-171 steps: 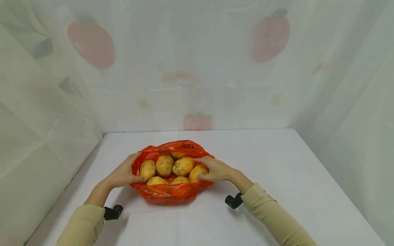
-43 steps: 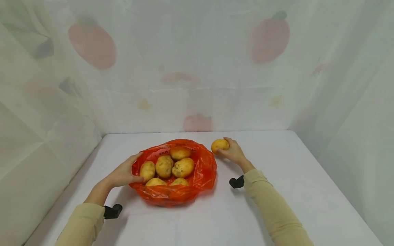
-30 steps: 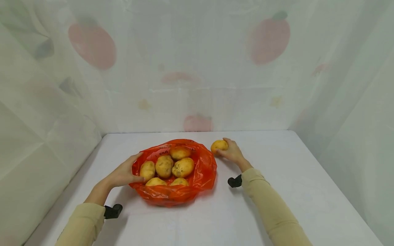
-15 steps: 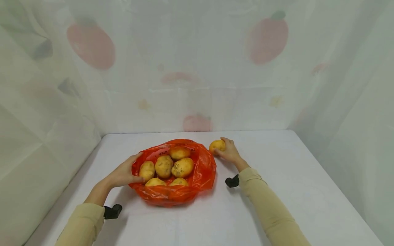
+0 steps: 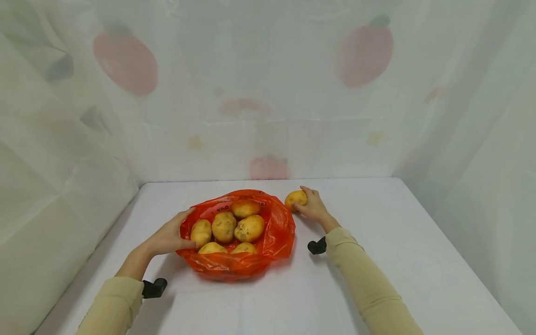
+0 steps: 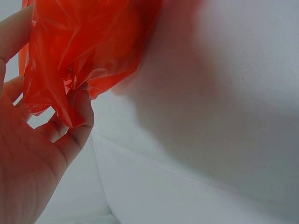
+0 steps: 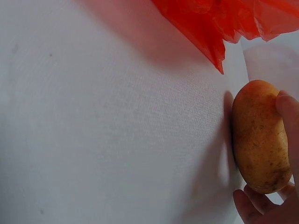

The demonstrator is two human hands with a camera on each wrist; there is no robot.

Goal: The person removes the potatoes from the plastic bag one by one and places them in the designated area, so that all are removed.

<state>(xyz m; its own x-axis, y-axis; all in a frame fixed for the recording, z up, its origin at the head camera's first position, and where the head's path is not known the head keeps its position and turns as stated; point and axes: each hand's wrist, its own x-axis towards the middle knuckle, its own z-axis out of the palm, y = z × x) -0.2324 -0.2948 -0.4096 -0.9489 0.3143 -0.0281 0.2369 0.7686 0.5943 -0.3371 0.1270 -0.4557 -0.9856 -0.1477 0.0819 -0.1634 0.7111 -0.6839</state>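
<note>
A red plastic bag lies on the table with its mouth spread, and several yellow potatoes rest inside. My left hand grips the bag's left edge; in the left wrist view the fingers of that hand pinch the crumpled plastic. Behind and right of the bag, my right hand holds one potato between thumb and fingers. The right wrist view shows this potato at the table surface, beside a pointed corner of the bag.
The white table extends to the right and in front of the bag. A pale curtain with faded fruit prints stands along the back and both sides. Black devices are strapped at both wrists.
My right hand has left the bag's right side and stands behind it with a potato, having shifted slightly left over the last second. My left hand has stayed at the bag's left edge.
</note>
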